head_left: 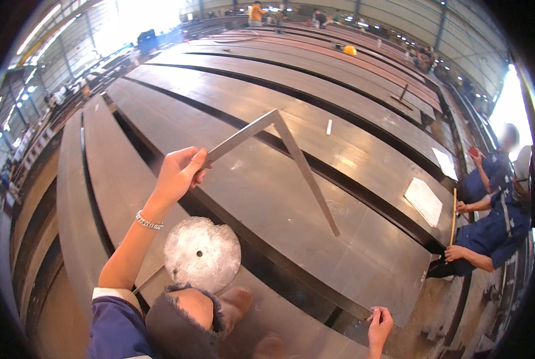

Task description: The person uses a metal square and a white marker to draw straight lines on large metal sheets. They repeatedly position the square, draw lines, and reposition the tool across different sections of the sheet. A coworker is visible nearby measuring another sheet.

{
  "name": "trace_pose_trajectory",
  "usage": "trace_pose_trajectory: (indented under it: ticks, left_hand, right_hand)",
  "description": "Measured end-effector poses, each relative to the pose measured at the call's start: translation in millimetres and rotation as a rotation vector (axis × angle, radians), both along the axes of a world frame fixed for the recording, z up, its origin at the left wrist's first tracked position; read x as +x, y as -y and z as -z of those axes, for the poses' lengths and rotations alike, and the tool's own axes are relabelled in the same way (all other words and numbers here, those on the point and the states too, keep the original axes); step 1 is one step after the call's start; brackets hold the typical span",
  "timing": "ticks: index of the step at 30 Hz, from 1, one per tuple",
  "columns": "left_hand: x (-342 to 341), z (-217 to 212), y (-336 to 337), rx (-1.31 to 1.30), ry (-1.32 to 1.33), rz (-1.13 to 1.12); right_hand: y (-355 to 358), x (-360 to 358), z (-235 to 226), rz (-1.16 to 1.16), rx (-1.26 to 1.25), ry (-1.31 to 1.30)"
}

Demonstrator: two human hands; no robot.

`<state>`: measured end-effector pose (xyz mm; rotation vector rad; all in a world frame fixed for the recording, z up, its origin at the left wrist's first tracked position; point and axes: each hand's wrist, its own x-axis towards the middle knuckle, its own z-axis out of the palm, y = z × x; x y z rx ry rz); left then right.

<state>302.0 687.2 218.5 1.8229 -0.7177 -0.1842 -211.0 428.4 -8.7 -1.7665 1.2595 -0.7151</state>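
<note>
My left hand (182, 172) is closed around one end of a steel square (305, 163), an L-shaped flat metal tool. Its corner points away from me, and its free arm slants down to the right above a wide steel beam (237, 173). Lower right, at the near end of that beam, my right hand (380, 326) has thumb and fingertips pinched together; what they hold, if anything, is too small to make out. Below my left forearm is a round, mottled whitish disc (201, 254) with a small hole in the middle.
Long steel beams lie side by side with dark gaps between them. White paper sheets (424, 201) and a white stick (329, 127) rest on them, and a yellow helmet (350, 50) farther off. At the right, co-workers in dark blue (492, 221) stand; one holds a thin yellow strip (453, 218).
</note>
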Motion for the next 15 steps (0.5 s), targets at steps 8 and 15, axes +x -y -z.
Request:
trace_pose_trajectory:
  ticks: [8, 15]
  left_hand:
    - [69, 44, 3, -0.116, -0.055, 0.012]
    - [131, 73, -14, -0.146, -0.096, -0.001]
  right_hand:
    - [-2, 47, -56, 0.038, -0.122, -0.189]
    - [5, 138, -107, -0.018, -0.200, -0.242]
